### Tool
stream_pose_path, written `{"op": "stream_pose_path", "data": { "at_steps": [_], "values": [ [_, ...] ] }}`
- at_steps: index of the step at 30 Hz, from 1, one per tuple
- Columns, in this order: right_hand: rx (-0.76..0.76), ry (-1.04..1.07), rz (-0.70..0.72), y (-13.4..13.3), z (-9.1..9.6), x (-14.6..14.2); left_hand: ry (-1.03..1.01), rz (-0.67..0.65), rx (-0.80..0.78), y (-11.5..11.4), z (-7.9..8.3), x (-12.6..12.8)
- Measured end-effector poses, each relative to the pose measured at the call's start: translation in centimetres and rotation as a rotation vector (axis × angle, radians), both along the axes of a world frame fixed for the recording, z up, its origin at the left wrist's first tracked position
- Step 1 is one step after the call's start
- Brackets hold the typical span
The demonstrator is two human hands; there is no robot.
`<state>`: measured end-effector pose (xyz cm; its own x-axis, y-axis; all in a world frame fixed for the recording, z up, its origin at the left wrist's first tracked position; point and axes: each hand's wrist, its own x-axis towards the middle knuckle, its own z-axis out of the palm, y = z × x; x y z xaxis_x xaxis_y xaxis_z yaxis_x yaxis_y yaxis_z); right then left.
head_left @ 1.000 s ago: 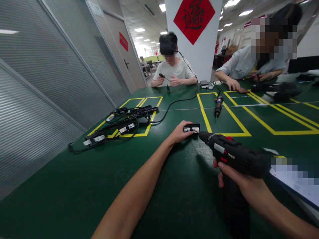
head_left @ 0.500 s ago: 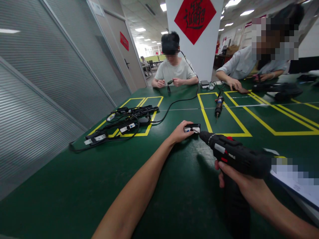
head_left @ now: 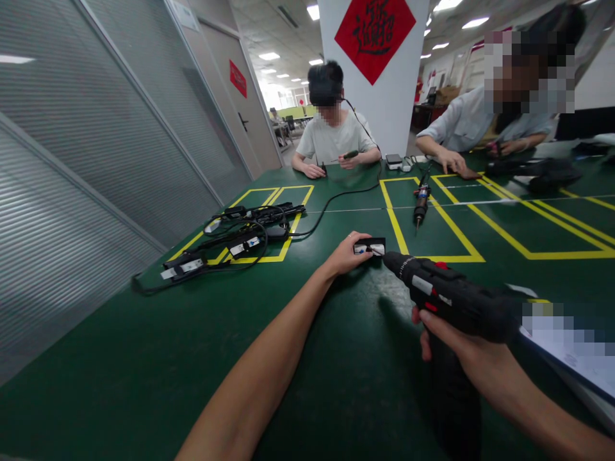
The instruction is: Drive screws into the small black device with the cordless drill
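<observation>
My left hand (head_left: 344, 256) is closed on a small black box with a white label (head_left: 369, 246), holding it down on the green table (head_left: 144, 358). My right hand (head_left: 456, 349) grips a black cordless screwdriver (head_left: 451, 296) by its handle. The tool's tip touches the box's right end. Both forearms reach in from the lower edge of the head view.
Several black adapters with cables (head_left: 230, 240) lie in a yellow-marked square at the left. Another screwdriver (head_left: 421, 203) rests in the middle yellow square. A person in a pale shirt (head_left: 334, 137) sits opposite, handling a small part; another person (head_left: 485, 125) sits at the far right. Paper (head_left: 576, 358) lies right.
My hands and the screwdriver stay in place. The person opposite has shifted their hands, lowering one to the table.
</observation>
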<state>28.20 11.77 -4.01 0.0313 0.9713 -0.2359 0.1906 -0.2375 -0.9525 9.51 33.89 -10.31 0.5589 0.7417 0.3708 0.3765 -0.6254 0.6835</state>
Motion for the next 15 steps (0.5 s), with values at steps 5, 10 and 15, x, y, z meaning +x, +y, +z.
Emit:
{"op": "stream_pose_path", "data": {
  "at_steps": [5, 10, 15],
  "values": [
    [0.025, 0.038, 0.017, 0.09, 0.03, 0.03, 0.004, 0.004, -0.006, 0.06, -0.15, 0.02],
    [0.049, 0.065, 0.002, -0.05, 0.40, -0.16, 0.011, -0.002, -0.001, 0.05, -0.07, -0.01],
    [0.049, 0.041, 0.009, -0.03, 0.43, -0.14, 0.014, -0.001, 0.004, -0.01, 0.03, -0.02]
  ]
}}
